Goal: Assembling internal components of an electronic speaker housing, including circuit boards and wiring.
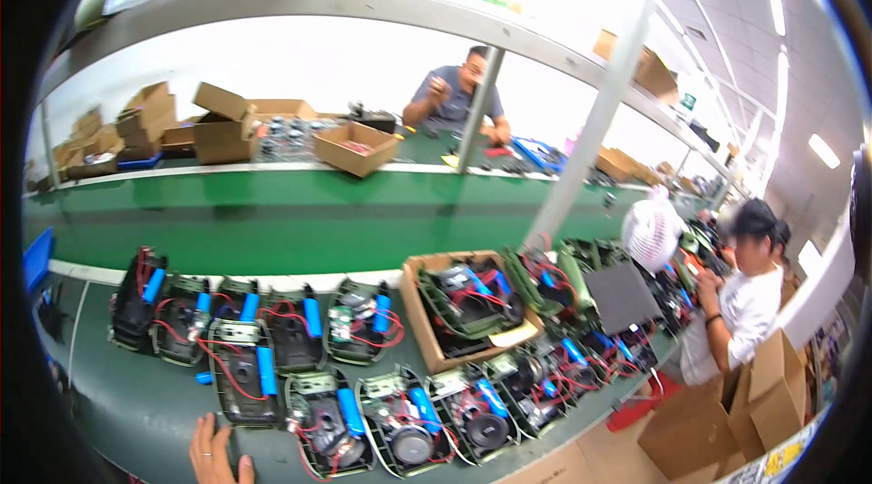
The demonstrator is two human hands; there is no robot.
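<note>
My left hand [214, 455] rests at the lower left on the dark green bench [136, 398], fingers stretched and thumb apart, with a ring on one finger. It appears to hold nothing. Just beyond its fingertips lies an open green-and-black plastic housing [238, 373] with red wires and a blue cylindrical battery [266, 370]. To the right, another housing [320, 448] holds a blue battery and a round part. Further along are housings with round speakers [412, 444]. A small blue piece [203, 378] sits left of the nearest housing. My right hand is out of view.
A cardboard box [425, 339] full of housings stands mid-bench, with more housings [359, 321] around it. Behind runs a green conveyor belt [272, 221]. One person [459, 98] sits across it; another [749, 293] works at the right near an open carton [727, 420]. A metal post [595, 103] rises beyond.
</note>
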